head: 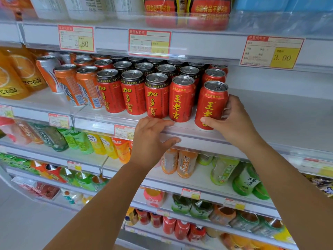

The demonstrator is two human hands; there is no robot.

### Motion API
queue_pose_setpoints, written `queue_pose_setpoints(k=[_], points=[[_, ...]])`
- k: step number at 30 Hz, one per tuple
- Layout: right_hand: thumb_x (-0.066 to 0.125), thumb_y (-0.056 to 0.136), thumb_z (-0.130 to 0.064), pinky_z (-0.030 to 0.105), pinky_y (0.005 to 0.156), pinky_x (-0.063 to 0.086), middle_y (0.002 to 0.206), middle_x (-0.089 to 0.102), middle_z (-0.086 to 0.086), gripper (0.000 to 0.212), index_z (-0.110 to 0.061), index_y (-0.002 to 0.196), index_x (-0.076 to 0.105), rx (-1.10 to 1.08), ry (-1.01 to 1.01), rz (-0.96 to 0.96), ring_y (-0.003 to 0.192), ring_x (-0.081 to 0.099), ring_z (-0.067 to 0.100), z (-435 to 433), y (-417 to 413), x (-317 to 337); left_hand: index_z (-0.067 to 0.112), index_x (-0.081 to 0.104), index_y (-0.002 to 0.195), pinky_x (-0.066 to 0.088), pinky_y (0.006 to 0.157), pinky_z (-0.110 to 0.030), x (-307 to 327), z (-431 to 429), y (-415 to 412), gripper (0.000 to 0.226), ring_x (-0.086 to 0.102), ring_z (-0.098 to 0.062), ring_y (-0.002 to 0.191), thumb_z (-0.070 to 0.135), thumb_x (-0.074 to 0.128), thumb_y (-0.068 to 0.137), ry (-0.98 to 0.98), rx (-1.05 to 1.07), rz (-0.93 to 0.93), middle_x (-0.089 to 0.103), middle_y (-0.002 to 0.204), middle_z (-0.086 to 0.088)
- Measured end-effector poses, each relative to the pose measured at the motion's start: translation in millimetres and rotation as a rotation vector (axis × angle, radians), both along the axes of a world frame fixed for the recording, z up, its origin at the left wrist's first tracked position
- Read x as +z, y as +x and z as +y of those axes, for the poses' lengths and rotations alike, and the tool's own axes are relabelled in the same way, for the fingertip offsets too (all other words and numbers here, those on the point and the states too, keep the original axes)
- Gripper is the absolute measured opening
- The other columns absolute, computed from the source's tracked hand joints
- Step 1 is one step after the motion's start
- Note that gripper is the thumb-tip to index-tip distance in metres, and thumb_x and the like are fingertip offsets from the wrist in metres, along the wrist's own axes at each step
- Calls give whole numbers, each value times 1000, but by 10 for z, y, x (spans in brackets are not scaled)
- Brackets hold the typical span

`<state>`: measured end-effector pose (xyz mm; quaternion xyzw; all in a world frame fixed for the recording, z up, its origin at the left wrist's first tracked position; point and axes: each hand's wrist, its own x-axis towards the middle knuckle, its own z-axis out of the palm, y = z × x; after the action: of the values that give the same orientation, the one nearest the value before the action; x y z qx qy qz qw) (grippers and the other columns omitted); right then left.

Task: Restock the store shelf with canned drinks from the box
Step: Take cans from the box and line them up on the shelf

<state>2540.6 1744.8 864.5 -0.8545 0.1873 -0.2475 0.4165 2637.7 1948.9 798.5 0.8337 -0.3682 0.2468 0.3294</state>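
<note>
Two bare forearms reach up from the bottom of the view toward a white store shelf [191, 136]. The left hand [151, 139] rests on the shelf's front lip. Its fingers lie fairly straight along the top of the rail, its thumb stretches across the front strip below, and it holds nothing. The right hand [232, 121] grips a red can [210, 103] with yellow characters, the thumb across its lower front and the fingers wrapped round its right side. This can stands upright at the very front edge of the shelf, at the right end of the can rows, just beside a matching red can [182, 100] on its left. To its right the shelf surface is bare white.

Further left along the front stand three red cans with dark bands [133, 92], then orange cans [86, 87] and orange juice bottles [18, 74]. More silver-topped cans fill the rows behind, back to the rear of the shelf.

Below the arms, lower shelves hold green, yellow and orange bottles [223, 170], and a pale floor [27, 222] shows at lower left. Above the cans, the upper shelf's rail carries red-and-yellow price tags, one reading 3.00 [272, 52], with red packs [187, 8] stacked on top.
</note>
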Motion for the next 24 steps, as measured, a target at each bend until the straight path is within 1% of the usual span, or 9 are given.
queue_pose_setpoints(k=[3,6,10,12,21,24], points=[[82,72,-36,28,90,43,131,52,-5,83,-27,139,34,10,43,3,109,54,11,9,-16,19,24,71,107,26,93,-20,0,3,-4,53,57,-19,97,63,59,72,9,7,-2,69,99,6],[82,73,-33,26,86,41,129,55,-2,79,-22,137,37,-5,16,-1,104,54,11,14,-24,28,24,71,107,26,93,-19,8,2,-14,53,57,-19,96,62,61,73,16,13,-4,69,98,6],[82,72,-36,27,87,41,129,55,-2,77,-21,134,39,-24,-25,0,104,53,10,36,20,22,23,71,108,25,92,-20,19,11,-26,46,56,-20,97,51,76,71,26,23,0,69,99,5],[82,72,-36,26,87,40,129,56,-3,76,-21,133,39,-23,-34,-6,105,53,9,46,37,27,23,71,108,25,92,-19,23,16,-31,46,56,-20,98,49,79,71,30,24,3,69,100,5],[81,74,-32,24,85,39,129,56,-1,75,-19,133,39,-6,-22,2,101,52,8,56,88,48,24,70,110,22,91,-16,13,14,-30,46,54,-18,100,50,78,72,32,28,7,68,101,6],[82,72,-35,25,87,41,127,56,-2,73,-24,131,40,-25,-9,-22,103,53,8,75,74,26,25,70,113,23,95,-17,45,23,-28,47,54,-18,104,48,78,73,36,-8,57,68,106,6]])
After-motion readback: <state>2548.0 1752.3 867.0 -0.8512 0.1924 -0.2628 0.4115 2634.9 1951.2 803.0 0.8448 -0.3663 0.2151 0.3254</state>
